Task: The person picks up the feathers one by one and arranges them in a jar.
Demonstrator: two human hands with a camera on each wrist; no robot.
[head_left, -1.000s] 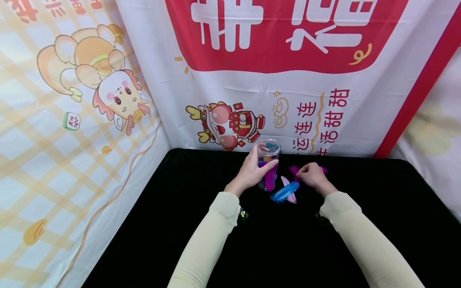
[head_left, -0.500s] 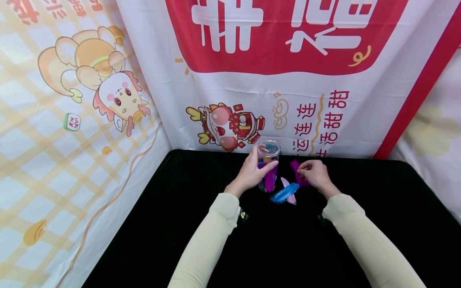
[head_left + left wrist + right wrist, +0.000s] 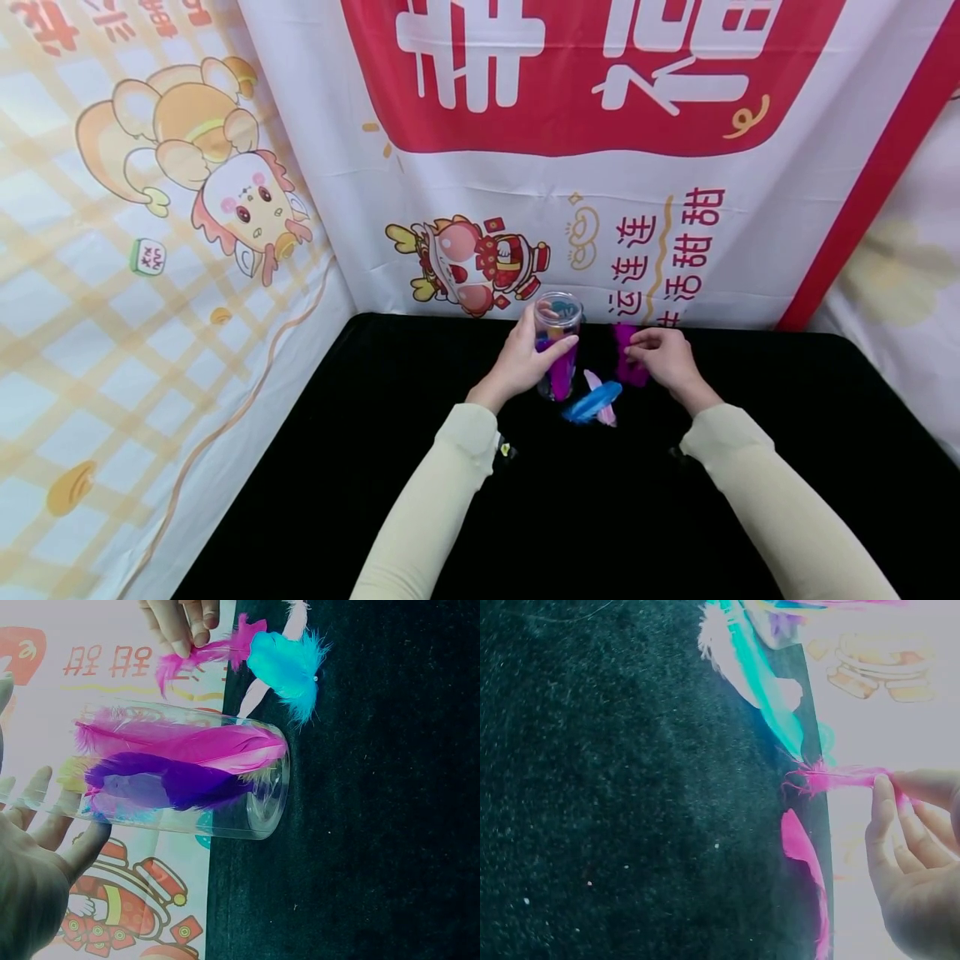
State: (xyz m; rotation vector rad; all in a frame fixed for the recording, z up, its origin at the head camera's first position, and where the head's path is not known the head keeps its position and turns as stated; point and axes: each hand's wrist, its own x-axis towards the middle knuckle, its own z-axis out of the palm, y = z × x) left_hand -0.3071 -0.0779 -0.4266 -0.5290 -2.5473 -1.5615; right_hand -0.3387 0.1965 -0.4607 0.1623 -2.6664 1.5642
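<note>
My left hand (image 3: pixel 522 360) grips a clear jar (image 3: pixel 559 310) standing upright near the table's back edge. Inside it are feathers, among them a magenta feather (image 3: pixel 187 746) and a purple feather (image 3: pixel 161 781). To the jar's right, my right hand (image 3: pixel 669 361) pinches a magenta feather (image 3: pixel 844 777) between thumb and fingertips, its frayed end hanging toward the cloth. Another magenta feather (image 3: pixel 801 844) lies on the black cloth close by. Between the hands, a blue feather (image 3: pixel 592 403) lies crossed over a pale pink feather (image 3: pixel 608 414).
The black-covered table (image 3: pixel 570 517) ends at the back against a printed white and red cloth wall (image 3: pixel 465 183). A checked cloth wall (image 3: pixel 150 333) borders it on the left.
My right hand has moved slightly right and raised a magenta feather, which now hangs more upright. The left hand and the jar stay in place.
</note>
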